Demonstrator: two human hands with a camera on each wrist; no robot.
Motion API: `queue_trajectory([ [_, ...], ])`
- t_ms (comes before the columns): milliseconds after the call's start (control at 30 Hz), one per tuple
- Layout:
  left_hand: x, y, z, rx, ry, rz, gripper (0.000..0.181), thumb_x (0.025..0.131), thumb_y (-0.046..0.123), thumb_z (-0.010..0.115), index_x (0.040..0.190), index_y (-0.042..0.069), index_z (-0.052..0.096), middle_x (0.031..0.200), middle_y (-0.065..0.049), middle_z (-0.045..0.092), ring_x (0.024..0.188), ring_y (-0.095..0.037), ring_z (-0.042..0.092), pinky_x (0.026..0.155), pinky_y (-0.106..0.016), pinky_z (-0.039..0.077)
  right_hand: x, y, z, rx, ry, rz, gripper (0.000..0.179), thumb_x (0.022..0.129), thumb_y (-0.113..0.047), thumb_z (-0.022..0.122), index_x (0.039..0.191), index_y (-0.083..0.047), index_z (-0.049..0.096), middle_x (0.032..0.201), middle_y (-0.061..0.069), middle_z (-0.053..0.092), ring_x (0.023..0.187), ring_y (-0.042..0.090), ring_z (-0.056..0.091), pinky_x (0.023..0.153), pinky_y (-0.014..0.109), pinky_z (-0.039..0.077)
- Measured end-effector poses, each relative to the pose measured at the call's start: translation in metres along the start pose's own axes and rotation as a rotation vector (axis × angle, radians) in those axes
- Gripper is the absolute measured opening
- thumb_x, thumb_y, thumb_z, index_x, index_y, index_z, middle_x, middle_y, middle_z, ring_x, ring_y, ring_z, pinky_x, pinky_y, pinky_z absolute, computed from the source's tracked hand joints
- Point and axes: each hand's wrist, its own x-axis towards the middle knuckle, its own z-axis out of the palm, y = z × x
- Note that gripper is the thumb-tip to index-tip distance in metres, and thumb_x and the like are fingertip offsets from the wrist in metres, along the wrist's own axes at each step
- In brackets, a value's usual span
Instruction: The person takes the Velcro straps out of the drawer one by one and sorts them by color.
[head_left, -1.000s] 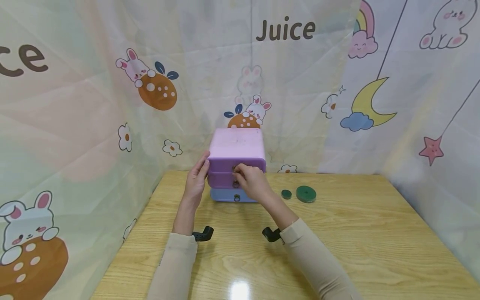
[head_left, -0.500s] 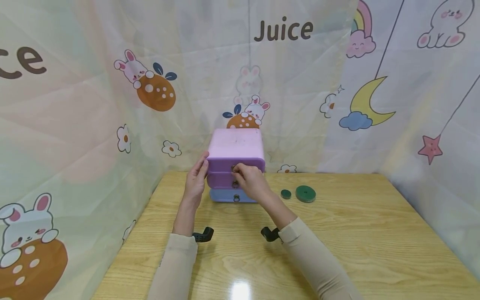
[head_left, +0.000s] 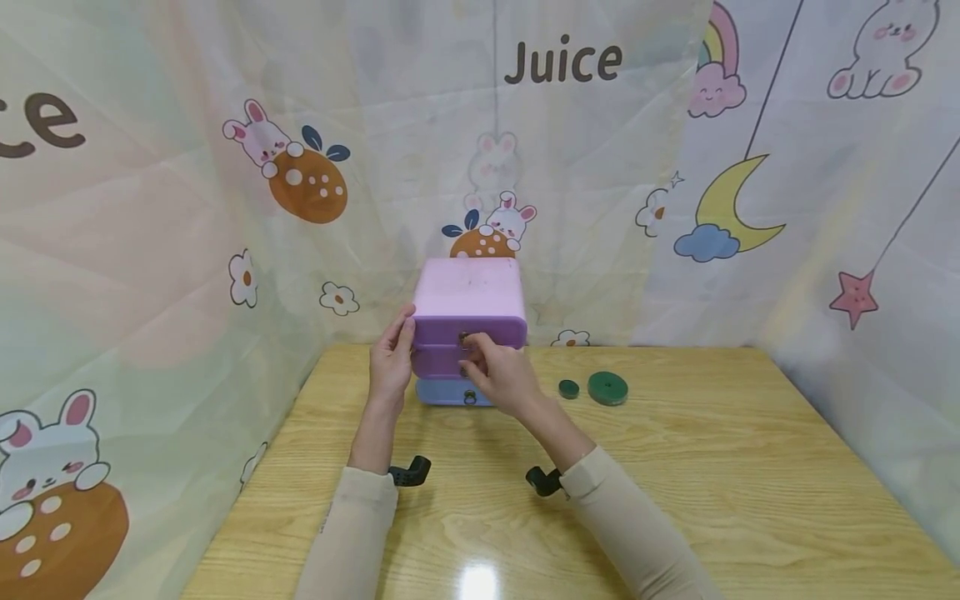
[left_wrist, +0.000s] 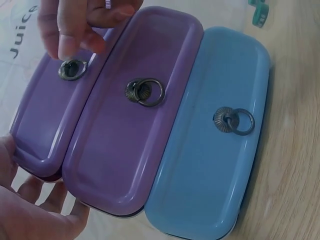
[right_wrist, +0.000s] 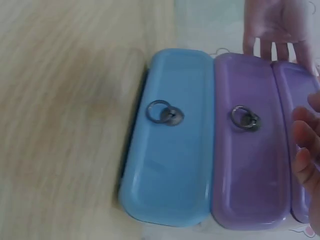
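Note:
A small drawer cabinet with a pink top [head_left: 472, 287] stands at the back of the table. Its top drawer [left_wrist: 45, 115] and middle drawer [left_wrist: 125, 125] have purple fronts; the bottom drawer [left_wrist: 205, 150] is light blue. Each front carries a dark metal ring pull. Against the cabinet's left side rests my left hand [head_left: 390, 362], fingers extended along the edge of the purple fronts. My right hand [head_left: 506, 375] is at the top drawer's ring pull [left_wrist: 74, 70], index fingertip at its upper edge, thumb apart and lower. The ring hangs flat, not pinched.
Right of the cabinet, a small green disc [head_left: 568, 389] and a larger green disc [head_left: 608, 388] lie on the wooden table [head_left: 712, 483]. Cartoon-printed cloth [head_left: 360, 183] hangs behind and at the sides. Black camera mounts [head_left: 411, 472] stick out from both wrists.
My right thumb and fingers have parted at the top ring pull, and the thumb has dropped lower. The left hand stays against the cabinet. The head view has shifted slightly.

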Motion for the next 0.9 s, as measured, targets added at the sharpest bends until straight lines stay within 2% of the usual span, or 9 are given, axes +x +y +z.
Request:
queue_trajectory([
  [133,-0.001,0.001,0.001,-0.003,0.014,0.011,0.046,0.101,0.052,0.061,0.143,0.034,0.064,0.157,0.015,0.052,0.145,-0.013,0.05,0.12,-0.042,0.042,-0.006,0.003,0.003,-0.046,0.001,-0.077,0.014,0.095,-0.017,0.078,0.104,-0.012,0.07,0.079,-0.005,0.075,0.062,0.005,0.064,0.054,0.018,0.05],
  [233,-0.002,0.001,0.001,-0.004,0.018,0.015,0.045,0.101,0.052,0.061,0.142,0.034,0.064,0.156,0.015,0.053,0.145,-0.011,0.049,0.12,-0.041,0.043,-0.011,0.006,0.007,-0.134,-0.082,-0.081,0.006,0.095,-0.021,0.077,0.097,-0.016,0.073,0.082,-0.007,0.076,0.068,0.005,0.067,0.059,0.019,0.052],
  [333,-0.002,0.0,0.0,0.002,0.015,0.019,0.045,0.101,0.052,0.06,0.142,0.034,0.064,0.156,0.015,0.052,0.146,-0.01,0.047,0.121,-0.039,0.041,-0.015,0.009,0.011,-0.201,-0.177,-0.069,0.009,0.096,-0.024,0.076,0.101,-0.016,0.077,0.083,-0.007,0.076,0.068,0.005,0.066,0.06,0.02,0.052],
  [433,-0.002,0.0,0.001,0.005,0.014,0.024,0.046,0.101,0.051,0.06,0.143,0.033,0.064,0.157,0.014,0.052,0.147,-0.01,0.046,0.122,-0.039,0.041,-0.018,0.013,0.016,-0.238,-0.231,-0.062,0.014,0.096,-0.024,0.075,0.106,-0.014,0.078,0.08,-0.007,0.074,0.064,0.004,0.06,0.057,0.02,0.049],
  [633,-0.001,0.0,0.001,0.0,0.01,0.028,0.046,0.102,0.052,0.06,0.143,0.033,0.063,0.157,0.012,0.052,0.145,-0.012,0.049,0.121,-0.041,0.042,-0.022,0.017,0.023,-0.286,-0.261,-0.038,0.018,0.096,-0.027,0.075,0.11,-0.014,0.075,0.071,-0.008,0.064,0.058,0.005,0.05,0.05,0.022,0.041],
  [900,-0.001,-0.001,0.001,-0.013,0.004,0.026,0.045,0.102,0.051,0.06,0.143,0.033,0.064,0.157,0.011,0.052,0.144,-0.012,0.05,0.12,-0.041,0.043,-0.022,0.015,0.027,-0.272,-0.257,0.001,0.019,0.097,-0.025,0.075,0.111,-0.013,0.07,0.068,-0.006,0.06,0.056,0.008,0.05,0.046,0.027,0.039],
])
